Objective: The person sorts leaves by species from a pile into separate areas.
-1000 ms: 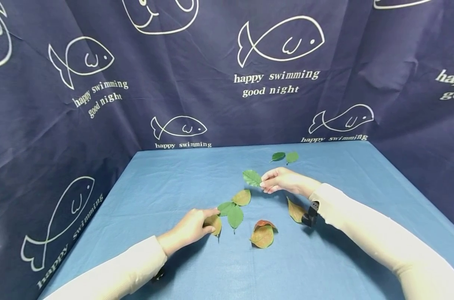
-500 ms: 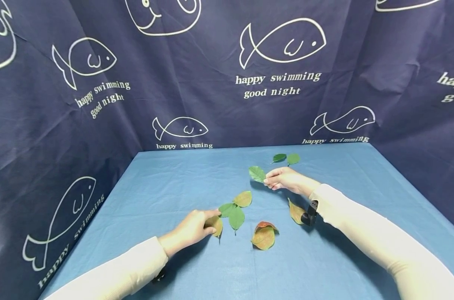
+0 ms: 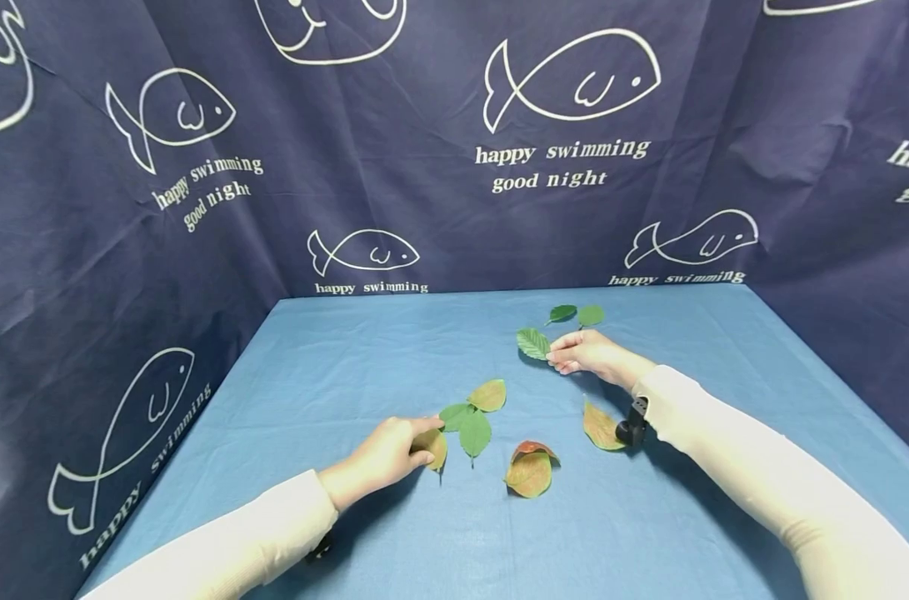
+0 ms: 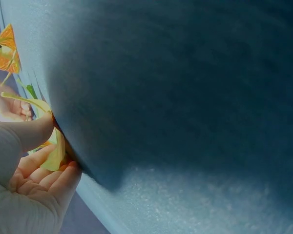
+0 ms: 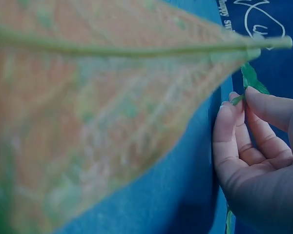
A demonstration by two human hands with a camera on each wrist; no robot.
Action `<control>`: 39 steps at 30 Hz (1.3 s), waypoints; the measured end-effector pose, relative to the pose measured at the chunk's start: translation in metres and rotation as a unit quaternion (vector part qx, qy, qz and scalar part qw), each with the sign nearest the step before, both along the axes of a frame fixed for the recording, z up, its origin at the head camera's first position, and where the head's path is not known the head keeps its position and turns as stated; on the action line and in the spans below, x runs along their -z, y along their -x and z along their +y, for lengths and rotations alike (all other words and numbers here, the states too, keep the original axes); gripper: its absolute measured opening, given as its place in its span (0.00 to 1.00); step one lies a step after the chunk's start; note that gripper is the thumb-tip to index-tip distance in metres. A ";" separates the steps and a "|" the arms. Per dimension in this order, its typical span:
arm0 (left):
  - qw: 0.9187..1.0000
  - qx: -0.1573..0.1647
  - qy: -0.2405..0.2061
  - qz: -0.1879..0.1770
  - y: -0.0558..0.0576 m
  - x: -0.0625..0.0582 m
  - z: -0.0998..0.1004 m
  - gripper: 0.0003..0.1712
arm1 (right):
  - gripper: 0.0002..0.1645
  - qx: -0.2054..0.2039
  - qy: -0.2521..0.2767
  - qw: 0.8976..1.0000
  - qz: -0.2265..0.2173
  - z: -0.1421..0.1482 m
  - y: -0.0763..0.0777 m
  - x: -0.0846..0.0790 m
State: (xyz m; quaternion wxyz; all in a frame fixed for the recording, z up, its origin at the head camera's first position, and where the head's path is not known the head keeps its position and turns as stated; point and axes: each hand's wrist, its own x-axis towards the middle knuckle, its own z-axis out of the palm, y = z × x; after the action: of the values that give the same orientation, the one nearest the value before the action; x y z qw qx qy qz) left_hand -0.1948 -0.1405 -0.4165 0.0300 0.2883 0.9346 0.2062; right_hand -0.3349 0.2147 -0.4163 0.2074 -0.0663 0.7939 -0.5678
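Note:
My right hand [image 3: 591,356] pinches a serrated green leaf [image 3: 532,342] by its stem end, between thumb and fingertips, over the back part of the table. The right wrist view also has this leaf [image 5: 253,78] at the fingertips. Further left and nearer, my left hand [image 3: 390,454] holds a yellow leaf [image 3: 436,447] between thumb and fingers, close to the cloth; its left part is hidden by the hand. Touching the left index fingertip is a green leaf [image 3: 456,416], clustered with a second green leaf [image 3: 475,432] and a yellow-green leaf [image 3: 487,395].
A dark green leaf [image 3: 562,313] and a lighter round leaf [image 3: 591,315] lie at the back. A brownish leaf [image 3: 602,427] is under the right wrist. An orange-yellow leaf [image 3: 529,475] overlaps a red leaf [image 3: 535,448] in front. A printed navy curtain [image 3: 439,150] encloses the blue table [image 3: 334,358].
My right hand has moved right and slightly back with the serrated green leaf, closer to the two leaves at the back. The left hand stays at the yellow leaf.

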 end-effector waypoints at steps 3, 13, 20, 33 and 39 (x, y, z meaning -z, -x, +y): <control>1.000 -0.001 0.003 0.002 0.001 0.000 0.001 0.28 | 0.21 0.002 -0.007 1.000 0.006 0.003 0.000 -0.001; 1.000 0.004 0.004 0.008 0.002 -0.001 0.001 0.28 | 0.22 0.006 -0.013 1.000 0.008 0.014 0.000 -0.005; 1.000 0.001 0.007 0.007 0.002 -0.001 0.002 0.28 | 0.17 0.024 0.007 1.000 -0.010 0.019 0.002 -0.003; 1.000 0.003 -0.002 -0.002 -0.002 0.000 -0.001 0.28 | 0.15 0.025 0.011 1.000 -0.008 0.016 0.006 -0.002; 1.000 0.001 0.004 -0.004 -0.002 -0.002 0.002 0.28 | 0.18 0.033 0.016 0.999 0.001 0.014 0.011 -0.007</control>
State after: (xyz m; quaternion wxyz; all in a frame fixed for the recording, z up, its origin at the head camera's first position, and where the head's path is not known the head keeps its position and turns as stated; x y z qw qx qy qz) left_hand -0.1924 -0.1387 -0.4143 0.0347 0.2880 0.9352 0.2032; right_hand -0.3462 0.2285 -0.4090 0.1871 -0.0437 0.7868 -0.5865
